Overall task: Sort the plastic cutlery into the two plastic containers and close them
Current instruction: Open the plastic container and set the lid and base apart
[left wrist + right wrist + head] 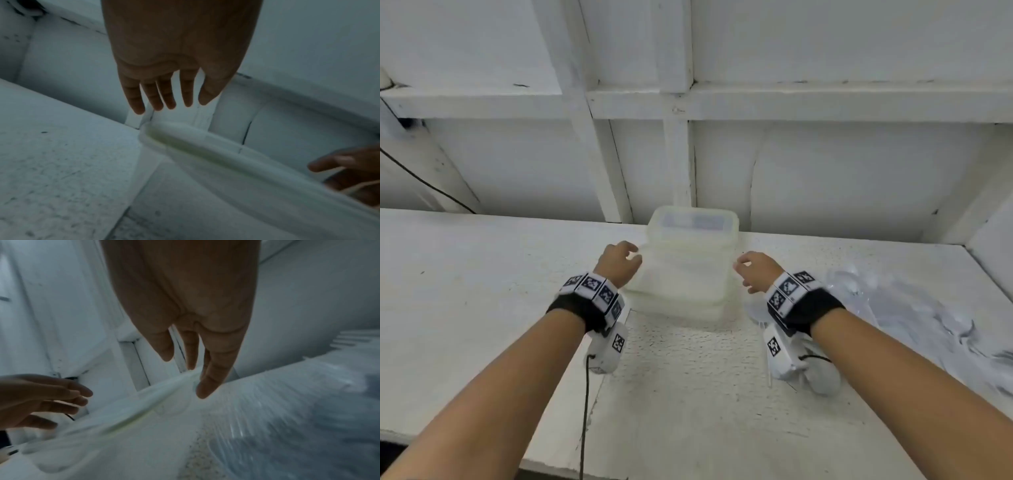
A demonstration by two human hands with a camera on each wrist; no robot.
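Observation:
A stack of translucent plastic containers (690,270) with lids stands at the back middle of the white table (482,274). My left hand (632,256) hovers at the stack's left side with its fingers relaxed, holding nothing. My right hand (742,274) is at the stack's right side, also empty. In the left wrist view the fingers (162,97) hang straight above the container rim (205,146). The right wrist view shows straight fingers (205,386) close to the blurred container edge (144,402). A heap of clear plastic cutlery (914,308) lies on the right.
A white wall with wooden framing (678,102) rises just behind the stack. A black cable (585,394) hangs from my left wrist over the table's front edge. A white plastic piece (756,313) lies under my right wrist. The side wall (993,240) closes the right end.

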